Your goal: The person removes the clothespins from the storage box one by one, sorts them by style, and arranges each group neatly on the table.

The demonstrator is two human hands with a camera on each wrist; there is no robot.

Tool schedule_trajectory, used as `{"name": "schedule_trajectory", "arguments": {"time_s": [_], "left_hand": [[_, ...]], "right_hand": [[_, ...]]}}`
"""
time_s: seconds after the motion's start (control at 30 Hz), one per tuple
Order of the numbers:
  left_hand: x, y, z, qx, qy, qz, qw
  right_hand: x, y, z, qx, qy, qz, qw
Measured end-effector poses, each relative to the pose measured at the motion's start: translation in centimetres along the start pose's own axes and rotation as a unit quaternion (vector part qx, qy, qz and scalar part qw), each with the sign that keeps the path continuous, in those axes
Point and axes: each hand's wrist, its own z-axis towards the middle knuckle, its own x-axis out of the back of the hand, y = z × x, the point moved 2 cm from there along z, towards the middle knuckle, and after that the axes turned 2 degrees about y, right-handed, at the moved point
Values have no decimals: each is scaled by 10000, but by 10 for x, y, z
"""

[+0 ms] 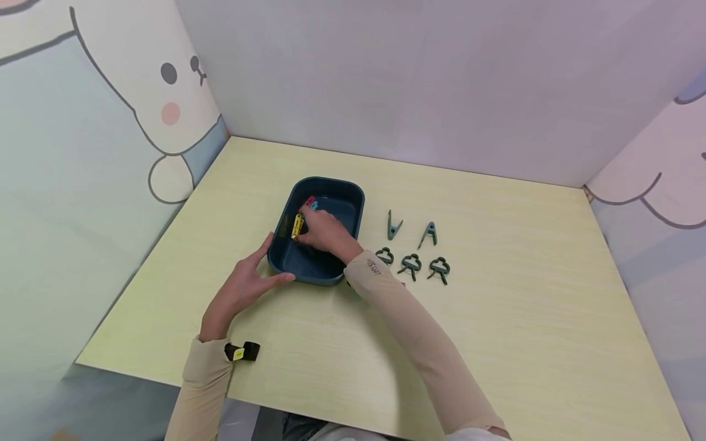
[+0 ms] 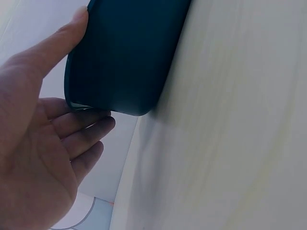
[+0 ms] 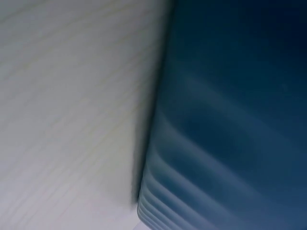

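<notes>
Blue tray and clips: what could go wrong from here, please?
The right sleeve might brush the green clips close beside it. The yellow clip in the right hand might slip. The blue tray might slide, as the left hand seems to brace only one corner.

Stretches the left arm (image 1: 206, 383) forward and slants the right arm (image 1: 425, 343) leftward across the front. Spreads thumb (image 1: 278, 280) wide from forefinger (image 1: 263, 249) on the left hand (image 1: 242, 286), showing the palm (image 2: 36, 167) in the left wrist view. Holds the right hand (image 1: 326, 233) farther forward, pinching with thumb and fingers (image 1: 309, 214).
</notes>
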Motion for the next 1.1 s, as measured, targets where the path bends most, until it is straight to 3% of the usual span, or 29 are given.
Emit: {"name": "schedule_trajectory", "arguments": {"time_s": [1.1], "left_hand": [[0,2,-1,-20,35,70,10000]], "right_hand": [[-8,-2,1,432,318,-786,9955]]}}
